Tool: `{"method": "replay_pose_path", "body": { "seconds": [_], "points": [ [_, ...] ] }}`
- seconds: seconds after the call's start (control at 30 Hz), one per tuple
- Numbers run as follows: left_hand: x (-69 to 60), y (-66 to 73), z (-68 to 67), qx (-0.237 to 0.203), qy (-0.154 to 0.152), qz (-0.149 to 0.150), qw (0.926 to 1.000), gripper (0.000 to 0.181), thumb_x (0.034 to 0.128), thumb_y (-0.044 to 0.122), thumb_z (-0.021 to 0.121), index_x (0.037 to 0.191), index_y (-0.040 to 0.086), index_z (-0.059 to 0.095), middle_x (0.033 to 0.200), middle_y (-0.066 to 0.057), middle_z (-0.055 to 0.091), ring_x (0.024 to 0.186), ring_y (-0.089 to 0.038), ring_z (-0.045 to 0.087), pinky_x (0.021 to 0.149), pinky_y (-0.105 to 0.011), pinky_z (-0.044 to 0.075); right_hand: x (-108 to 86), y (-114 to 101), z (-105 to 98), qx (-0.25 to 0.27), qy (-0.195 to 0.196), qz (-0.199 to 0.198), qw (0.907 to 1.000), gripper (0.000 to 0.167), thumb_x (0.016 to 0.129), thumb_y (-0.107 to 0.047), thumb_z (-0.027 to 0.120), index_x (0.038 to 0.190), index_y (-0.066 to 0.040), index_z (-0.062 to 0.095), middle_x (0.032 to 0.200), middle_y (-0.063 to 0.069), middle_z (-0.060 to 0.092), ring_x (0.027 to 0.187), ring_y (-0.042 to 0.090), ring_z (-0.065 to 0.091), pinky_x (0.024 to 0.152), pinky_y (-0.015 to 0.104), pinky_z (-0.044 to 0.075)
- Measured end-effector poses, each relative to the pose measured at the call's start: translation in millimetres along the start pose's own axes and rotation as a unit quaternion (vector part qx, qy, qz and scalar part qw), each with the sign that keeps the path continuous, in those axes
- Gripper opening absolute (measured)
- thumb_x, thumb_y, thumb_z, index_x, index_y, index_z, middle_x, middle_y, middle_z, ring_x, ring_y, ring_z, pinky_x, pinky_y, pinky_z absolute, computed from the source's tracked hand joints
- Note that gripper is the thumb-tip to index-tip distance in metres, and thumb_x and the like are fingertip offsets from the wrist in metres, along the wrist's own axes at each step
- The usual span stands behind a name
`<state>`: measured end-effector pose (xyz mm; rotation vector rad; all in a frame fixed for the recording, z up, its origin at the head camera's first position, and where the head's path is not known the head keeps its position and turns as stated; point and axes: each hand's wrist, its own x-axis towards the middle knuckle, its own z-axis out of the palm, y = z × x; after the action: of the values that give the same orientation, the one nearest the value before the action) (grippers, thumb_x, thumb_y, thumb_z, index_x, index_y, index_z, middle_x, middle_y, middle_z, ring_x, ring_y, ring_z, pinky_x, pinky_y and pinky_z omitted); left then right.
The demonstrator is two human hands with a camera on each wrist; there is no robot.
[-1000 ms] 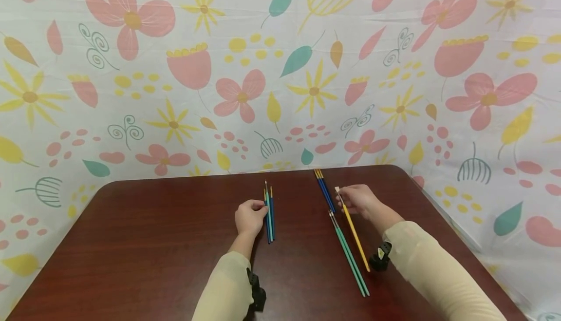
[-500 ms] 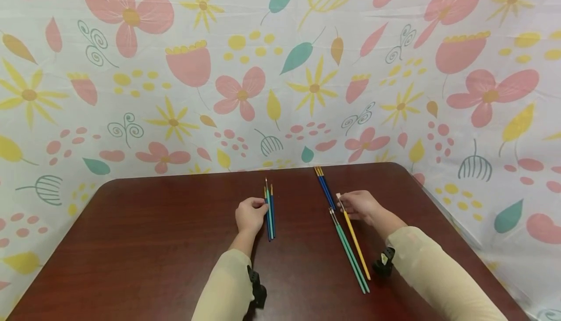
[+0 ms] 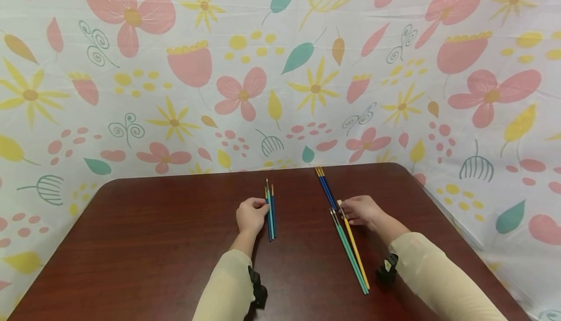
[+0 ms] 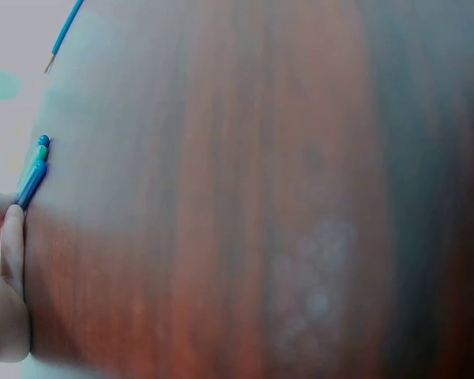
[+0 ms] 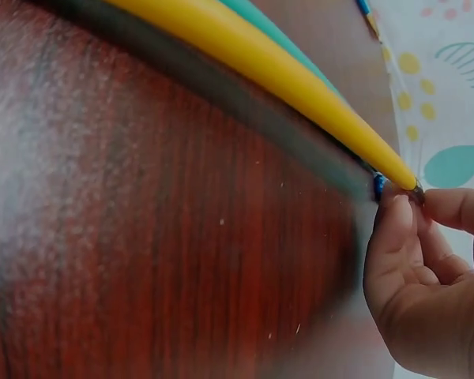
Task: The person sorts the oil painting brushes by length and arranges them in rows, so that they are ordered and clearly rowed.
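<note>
In the head view my right hand (image 3: 361,210) pinches a yellow-handled paintbrush (image 3: 354,243) near its pale bristle end. The right wrist view shows thumb and finger on the metal collar of that yellow paintbrush (image 5: 300,91). Two green paintbrushes (image 3: 350,254) lie just left of it, nearly parallel. Beyond them lie several blue paintbrushes (image 3: 326,188), bristles toward the wall. At the centre, my left hand (image 3: 251,215) pinches a blue paintbrush (image 3: 269,226) at the left side of a small group. A teal paintbrush (image 3: 271,216) and another blue one (image 3: 273,209) lie alongside.
A dark reddish-brown table (image 3: 153,243) spans the scene, its far edge against a flower-patterned cloth (image 3: 241,131). Black wrist cameras (image 3: 258,289) sit at both sleeves.
My right hand has moved slightly toward me and brought the yellow paintbrush down and closer to the green pair. The left hand stays at its group of brushes.
</note>
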<state>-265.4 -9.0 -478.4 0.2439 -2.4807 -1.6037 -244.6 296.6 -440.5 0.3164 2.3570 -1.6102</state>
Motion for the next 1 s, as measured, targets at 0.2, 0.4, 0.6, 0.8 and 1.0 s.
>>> {"method": "replay_pose_path", "body": {
  "seconds": [0.2, 0.4, 0.6, 0.8, 1.0],
  "points": [
    [0.4, 0.4, 1.1, 0.001, 0.003, 0.001, 1.0000, 0.014, 0.0821, 0.020, 0.074, 0.092, 0.010, 0.075, 0.089, -0.005, 0.073, 0.079, -0.020, 0.065, 0.071, -0.036, 0.054, -2.1, 3.1, -0.9, -0.026, 0.002, -0.003, 0.9997, 0.043, 0.095, -0.022, 0.053, 0.125, 0.009, 0.054, 0.107, 0.020, 0.067, 0.080, 0.014, 0.065, 0.066, 0.031, 0.055],
    [0.6, 0.2, 1.2, 0.003, 0.004, 0.000, 1.0000, 0.013, 0.0819, 0.020, 0.074, 0.091, 0.011, 0.075, 0.088, -0.005, 0.073, 0.079, -0.020, 0.065, 0.072, -0.036, 0.054, -6.4, 3.0, -0.1, -0.037, -0.003, -0.014, 0.9992, 0.042, 0.094, -0.021, 0.055, 0.123, 0.010, 0.056, 0.109, 0.022, 0.067, 0.081, 0.015, 0.066, 0.067, 0.033, 0.056],
    [-0.1, 0.7, 0.7, 0.004, 0.004, -0.003, 1.0000, 0.013, 0.0817, 0.021, 0.074, 0.091, 0.011, 0.075, 0.088, -0.004, 0.072, 0.080, -0.020, 0.065, 0.073, -0.036, 0.054, -8.1, 2.9, 0.6, -0.035, -0.006, -0.017, 0.9992, 0.040, 0.093, -0.020, 0.057, 0.120, 0.010, 0.058, 0.105, 0.020, 0.068, 0.078, 0.014, 0.066, 0.065, 0.033, 0.056],
    [-0.4, 0.8, 0.1, 0.003, 0.001, -0.006, 1.0000, 0.013, 0.0817, 0.020, 0.074, 0.091, 0.011, 0.075, 0.089, -0.004, 0.072, 0.080, -0.020, 0.065, 0.073, -0.036, 0.054, -8.4, 2.6, 1.0, -0.040, -0.006, -0.023, 0.9989, 0.040, 0.093, -0.020, 0.059, 0.118, 0.011, 0.059, 0.102, 0.019, 0.069, 0.077, 0.014, 0.067, 0.065, 0.033, 0.056],
    [-0.6, 1.8, -1.2, 0.001, 0.001, -0.002, 1.0000, 0.015, 0.0817, 0.020, 0.074, 0.092, 0.010, 0.075, 0.089, -0.005, 0.073, 0.080, -0.020, 0.065, 0.073, -0.037, 0.054, -4.9, 3.7, 0.9, -0.033, -0.003, -0.028, 0.9991, 0.039, 0.093, -0.018, 0.059, 0.117, 0.011, 0.060, 0.097, 0.016, 0.071, 0.076, 0.015, 0.068, 0.065, 0.033, 0.057]
  ]
}}
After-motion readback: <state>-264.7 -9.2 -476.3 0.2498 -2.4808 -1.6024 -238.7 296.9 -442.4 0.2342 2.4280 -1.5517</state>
